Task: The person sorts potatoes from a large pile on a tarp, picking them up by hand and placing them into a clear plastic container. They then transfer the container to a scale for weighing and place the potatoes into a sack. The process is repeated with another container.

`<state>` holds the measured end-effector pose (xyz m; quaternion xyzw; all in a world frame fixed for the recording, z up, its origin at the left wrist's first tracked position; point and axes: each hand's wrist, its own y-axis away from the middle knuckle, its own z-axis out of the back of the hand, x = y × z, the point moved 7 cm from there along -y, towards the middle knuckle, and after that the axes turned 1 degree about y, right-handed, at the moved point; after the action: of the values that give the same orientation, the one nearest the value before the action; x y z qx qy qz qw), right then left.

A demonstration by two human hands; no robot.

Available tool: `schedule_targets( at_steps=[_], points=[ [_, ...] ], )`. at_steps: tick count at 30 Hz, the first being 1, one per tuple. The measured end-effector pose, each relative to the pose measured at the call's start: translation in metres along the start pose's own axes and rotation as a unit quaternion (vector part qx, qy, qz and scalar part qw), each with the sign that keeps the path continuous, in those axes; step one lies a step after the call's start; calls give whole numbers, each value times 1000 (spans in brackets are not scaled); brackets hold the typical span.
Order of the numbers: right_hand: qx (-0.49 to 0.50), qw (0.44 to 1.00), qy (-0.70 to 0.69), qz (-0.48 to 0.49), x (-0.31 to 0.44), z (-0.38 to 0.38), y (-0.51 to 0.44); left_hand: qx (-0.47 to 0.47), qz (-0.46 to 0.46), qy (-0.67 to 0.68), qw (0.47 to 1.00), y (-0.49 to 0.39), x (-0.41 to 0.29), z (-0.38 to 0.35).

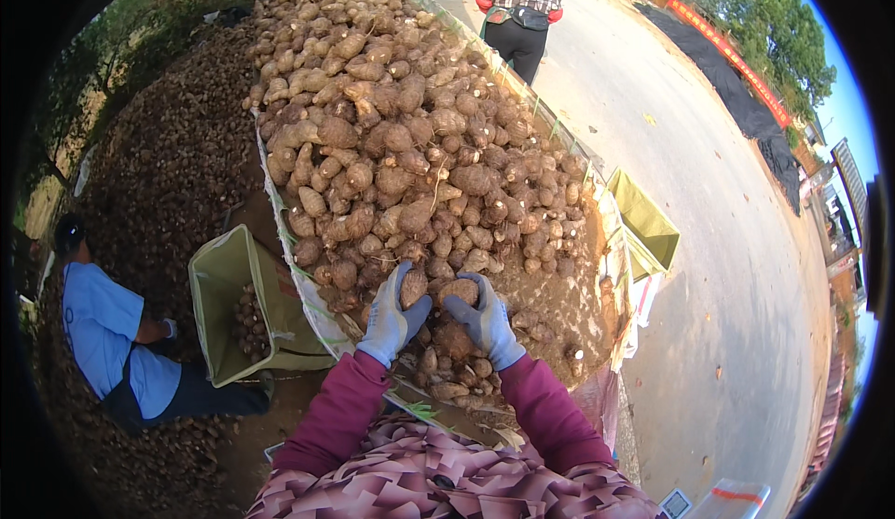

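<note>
Both my hands wear pale work gloves with grey-blue coated fingers. My left hand is closed around a brown taro corm. Beside it, my right hand grips a second taro corm between thumb and fingers. The two corms sit close together at the near end of a large heap of taro corms on a raised, sheet-lined table. Under and between my wrists lies a smaller cluster of corms, with a large round one at its top.
A green fabric bin with several corms stands left of the table; another green bin stands at the right edge. A person in a blue shirt is beside a ground heap. Another person stands on the road.
</note>
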<state>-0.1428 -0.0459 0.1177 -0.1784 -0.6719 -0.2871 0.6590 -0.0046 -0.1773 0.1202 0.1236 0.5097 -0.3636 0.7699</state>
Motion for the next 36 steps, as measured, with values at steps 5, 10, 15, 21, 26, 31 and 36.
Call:
schedule_targets(
  at_steps=[5, 10, 15, 21, 26, 31, 36],
  points=[
    [-5, 935, -343, -93, -29, 34, -15, 101, -8, 11, 995, -14, 3, 10],
    [111, 870, -454, -154, -48, 15, 0, 249, 161, 402, 867, 6, -5, -24],
    [169, 840, -498, -136, -40, 2, 11, 307, 243, 633, 668, 26, -24, -36],
    [264, 924, -266, -74, -22, -10, 22, 287, -11, 90, 954, 41, 5, -33],
    [314, 890, -281, -176, -34, -16, 48, 183, -92, 52, 978, 68, -9, -18],
    [331, 904, -267, -47, -25, -1, 66, 171, -131, -29, 976, 78, -39, -22],
    [326, 830, -451, -21, -19, 9, 83, 223, 156, 287, 918, 95, -35, -36]
  ],
)
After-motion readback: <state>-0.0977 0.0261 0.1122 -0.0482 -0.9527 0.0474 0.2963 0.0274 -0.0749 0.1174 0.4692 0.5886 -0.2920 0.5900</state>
